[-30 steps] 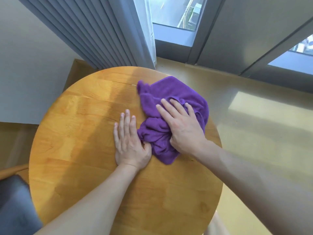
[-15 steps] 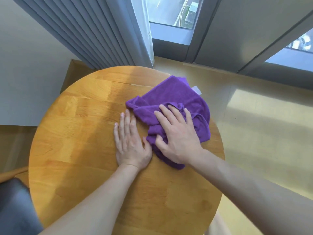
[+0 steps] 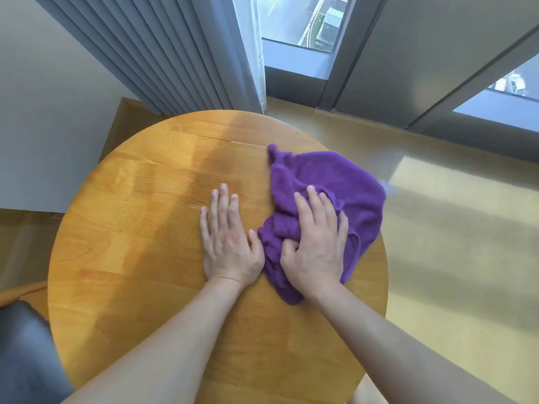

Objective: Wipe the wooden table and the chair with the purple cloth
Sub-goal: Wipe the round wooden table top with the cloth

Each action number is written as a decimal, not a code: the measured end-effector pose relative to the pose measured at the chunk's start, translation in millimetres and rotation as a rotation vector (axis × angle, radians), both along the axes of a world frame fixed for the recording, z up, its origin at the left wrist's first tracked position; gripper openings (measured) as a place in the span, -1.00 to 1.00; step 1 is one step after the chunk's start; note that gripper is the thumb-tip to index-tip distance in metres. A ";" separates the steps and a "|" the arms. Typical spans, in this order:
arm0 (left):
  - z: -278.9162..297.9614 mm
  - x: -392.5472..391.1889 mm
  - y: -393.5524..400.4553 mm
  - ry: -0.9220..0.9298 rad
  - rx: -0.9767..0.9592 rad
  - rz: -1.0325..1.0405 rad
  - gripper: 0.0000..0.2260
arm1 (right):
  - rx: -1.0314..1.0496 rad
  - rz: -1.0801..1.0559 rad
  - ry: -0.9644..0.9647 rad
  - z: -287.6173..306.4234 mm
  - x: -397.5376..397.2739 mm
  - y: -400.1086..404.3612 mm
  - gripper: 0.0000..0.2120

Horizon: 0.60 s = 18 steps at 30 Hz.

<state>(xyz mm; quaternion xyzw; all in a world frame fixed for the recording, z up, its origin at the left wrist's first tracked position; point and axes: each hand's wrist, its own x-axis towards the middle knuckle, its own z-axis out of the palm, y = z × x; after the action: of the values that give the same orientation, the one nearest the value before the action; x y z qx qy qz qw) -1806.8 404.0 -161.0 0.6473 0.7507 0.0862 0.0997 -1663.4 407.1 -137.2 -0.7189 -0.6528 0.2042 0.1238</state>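
Purple cloth [image 3: 335,185], fuzzy terry-like pile, bunched and creased, lies on the right part of the table [image 3: 140,228], its far right edge hanging just past the rim. Table is round, honey-coloured wood in glued strips, grain and joint lines visible, smooth with a slight sheen; a band of shadow crosses it. Right hand [image 3: 316,246] sits on top of the cloth, fingers [image 3: 303,208] lightly bent and spread, thumb tucked into a fold, gripping a wad of fabric while pressing down. Left hand [image 3: 227,243] lies flat on bare wood just beside the cloth, fingers straight and close together, holding nothing; its thumb touches the cloth's edge. Chair [image 3: 26,354] at lower left: only a dark grey padded corner shows, blurred, rest cut off by the frame. Grey pleated curtain [image 3: 163,53] hangs behind the table, its hem hidden by the rim. Window [image 3: 300,21] beyond, view outside hazy. Yellowish floor [image 3: 452,243], glossy. Table's near edge is hidden under both forearms.
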 end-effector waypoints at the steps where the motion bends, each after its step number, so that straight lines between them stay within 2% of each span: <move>1: -1.0 -0.7 -0.3 0.002 0.002 -0.003 -0.29 | -0.009 0.066 -0.017 -0.5 2.1 -7.7 -0.23; 6: -1.4 0.0 -0.2 -0.020 0.038 0.027 -0.34 | -0.022 0.529 -0.121 4.6 54.3 44.6 -0.28; 7: -2.1 0.3 -0.2 -0.024 0.044 0.026 -0.35 | -0.010 0.505 -0.122 4.2 62.3 55.8 -0.30; 9: -3.6 -0.6 0.1 -0.029 0.047 0.025 -0.35 | 0.004 0.270 -0.058 3.5 60.0 59.6 -0.30; 11: -4.2 -1.4 -0.7 -0.022 0.048 0.015 -0.35 | 0.003 -0.033 0.001 1.7 38.6 36.3 -0.26; 13: -4.6 -2.1 -1.7 -0.016 0.055 0.006 -0.35 | 0.010 -0.192 0.023 0.0 17.3 -4.5 -0.24; 15: -5.4 -2.9 -2.0 -0.017 0.060 0.002 -0.36 | -0.002 -0.127 0.003 -1.3 8.0 -46.0 -0.21; 18: -6.7 -4.5 -1.8 -0.029 0.043 -0.002 -0.34 | 0.021 0.238 -0.044 -2.8 23.4 -67.0 -0.22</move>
<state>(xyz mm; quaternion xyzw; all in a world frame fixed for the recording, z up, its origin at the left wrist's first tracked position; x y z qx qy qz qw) -1811.3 402.1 -167.7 0.6488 0.7465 0.1117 0.0966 -1640.0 340.1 -140.0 -0.6393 -0.7381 0.1947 0.0921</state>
